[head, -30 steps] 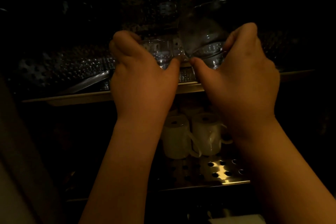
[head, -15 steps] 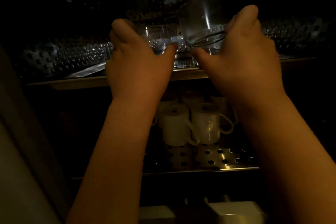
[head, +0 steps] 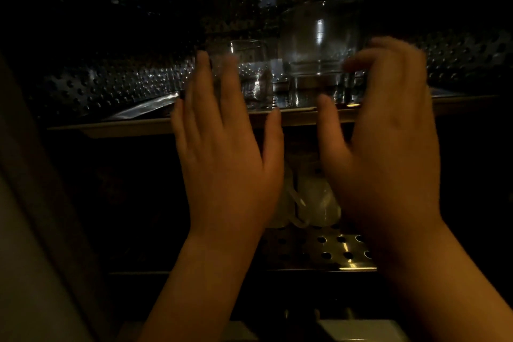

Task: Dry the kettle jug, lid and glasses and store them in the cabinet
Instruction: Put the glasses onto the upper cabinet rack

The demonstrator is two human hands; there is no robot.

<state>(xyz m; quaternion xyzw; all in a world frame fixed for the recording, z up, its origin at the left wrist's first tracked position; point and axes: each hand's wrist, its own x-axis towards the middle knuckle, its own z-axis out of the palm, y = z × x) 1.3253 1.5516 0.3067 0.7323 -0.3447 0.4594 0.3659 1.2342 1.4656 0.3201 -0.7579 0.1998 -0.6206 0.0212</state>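
Note:
Inside a dark cabinet, a small clear glass (head: 251,72) stands on the upper perforated metal shelf (head: 133,112). Right of it a larger clear glass (head: 319,39) sits stacked, mouth down, on another glass. My left hand (head: 224,147) hangs in front of the small glass with straight fingers, holding nothing. My right hand (head: 388,130) is spread in front of the stacked glasses, fingers loosely bent and blurred, also holding nothing. Whether either hand touches a glass cannot be told. No kettle jug or lid is visible.
On the lower perforated shelf (head: 344,254) stand white mugs (head: 316,200), mostly hidden behind my hands. The cabinet's side wall (head: 41,230) rises at the left. Pale objects (head: 361,330) lie at the bottom edge.
Both hands gripped glasses a moment ago. They have set them on the upper shelf, let go and drawn back toward me with fingers spread.

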